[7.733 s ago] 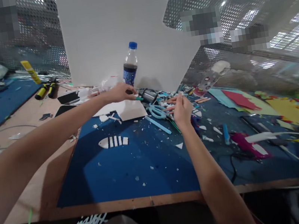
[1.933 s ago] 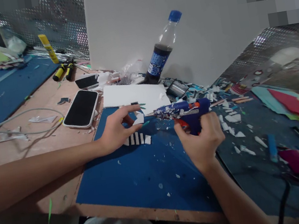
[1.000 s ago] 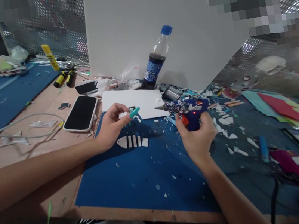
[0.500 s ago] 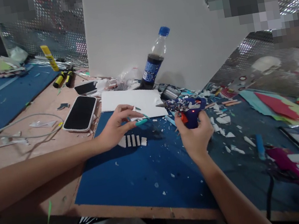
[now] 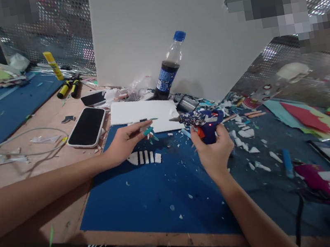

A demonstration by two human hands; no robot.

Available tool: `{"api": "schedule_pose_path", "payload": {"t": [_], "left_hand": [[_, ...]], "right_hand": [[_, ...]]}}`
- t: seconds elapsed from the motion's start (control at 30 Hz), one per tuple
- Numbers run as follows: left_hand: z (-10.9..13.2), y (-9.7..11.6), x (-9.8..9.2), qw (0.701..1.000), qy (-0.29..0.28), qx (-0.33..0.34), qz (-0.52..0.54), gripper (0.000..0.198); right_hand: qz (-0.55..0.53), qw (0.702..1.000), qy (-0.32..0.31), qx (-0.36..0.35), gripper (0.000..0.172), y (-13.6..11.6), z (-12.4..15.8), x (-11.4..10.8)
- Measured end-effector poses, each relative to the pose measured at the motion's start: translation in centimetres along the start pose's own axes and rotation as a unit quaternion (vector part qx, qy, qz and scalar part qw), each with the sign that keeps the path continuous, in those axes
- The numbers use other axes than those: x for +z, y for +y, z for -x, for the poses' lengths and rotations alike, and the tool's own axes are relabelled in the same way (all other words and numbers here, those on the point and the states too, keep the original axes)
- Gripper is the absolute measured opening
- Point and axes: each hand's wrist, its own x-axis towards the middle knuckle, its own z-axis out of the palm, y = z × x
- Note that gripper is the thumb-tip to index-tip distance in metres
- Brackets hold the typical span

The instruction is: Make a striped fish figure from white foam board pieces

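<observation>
My right hand (image 5: 215, 153) grips a dark blue glue gun (image 5: 207, 127) with an orange trigger and a small lit red light. Its dark nozzle points left, and speckled bits cover its front. To the left, my left hand (image 5: 127, 142) hovers over the blue mat (image 5: 151, 196), fingers stretched and thumb apart. Teal shows at the fingertips, apparently long nails; I make out nothing clearly held. Just below that hand, several small white cut strips (image 5: 146, 157) lie in a row, beside a rounded white piece (image 5: 133, 159). Behind it rests a white board (image 5: 140, 109).
A phone (image 5: 87, 126) with a cable nearby lies at left. Beyond are yellow-black pliers (image 5: 69, 87) and a yellow glue stick (image 5: 53, 66). A soda bottle (image 5: 166, 73) stands behind the white board. White scraps litter the right, with a purple tool (image 5: 325, 183) and coloured sheets (image 5: 308, 117).
The fingers of my left hand have straightened and spread, and the hand has drawn slightly left. My right hand still holds the glue gun in nearly the same place.
</observation>
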Motion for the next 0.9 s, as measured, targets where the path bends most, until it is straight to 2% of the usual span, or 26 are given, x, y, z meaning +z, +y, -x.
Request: {"api": "schedule_pose_path", "payload": {"t": [0.1, 0.2, 0.4, 0.6, 0.9], "left_hand": [[0.0, 0.0, 0.0, 1.0, -0.004, -0.011, 0.002, 0.047], [0.1, -0.2, -0.1, 1.0, -0.007, -0.029, 0.002, 0.037], [0.3, 0.0, -0.1, 0.994, 0.007, 0.013, -0.105, 0.031], [0.3, 0.3, -0.1, 0.992, -0.001, 0.031, -0.119, 0.031], [0.2, 0.5, 0.0, 0.992, 0.009, 0.027, -0.126, 0.027]], "right_hand": [[0.0, 1.0, -0.007, 0.001, 0.03, 0.1, 0.1, 0.0], [0.004, 1.0, -0.005, -0.013, 0.03, 0.0, 0.1, 0.0], [0.066, 0.988, 0.028, -0.137, 0.024, -1.0, 0.3, -0.4], [0.107, 0.97, 0.029, -0.217, 0.019, -1.6, 0.6, -0.7], [0.126, 0.956, 0.01, -0.266, 0.01, -1.7, 0.5, -1.0]]}}
